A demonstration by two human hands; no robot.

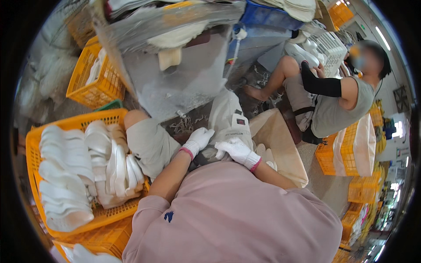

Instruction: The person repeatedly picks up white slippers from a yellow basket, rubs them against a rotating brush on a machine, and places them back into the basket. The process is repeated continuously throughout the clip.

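My left hand (198, 141), in a white knit glove with a pink cuff, is over my lap with its fingers bent and pressed together. Close by on the right, my right hand (237, 151) wears the same kind of glove, its fingers curled and thumb pointing down. Whatever either hand might hold is hidden or too small to make out. Beneath them is the leg of my grey trousers (227, 116). White shoe soles (66, 175) lie stacked in a yellow crate (33, 151) to my left. A few pale soles (267, 157) rest in a cream-lined bin (293, 162) beside my right arm.
A grey machine or bench panel (175, 87) stands ahead, with white scraps (186, 122) on the floor below. At right, a seated co-worker (337, 101) holds a white sole near a white basket (329, 50). More yellow crates (335, 153) line the right side.
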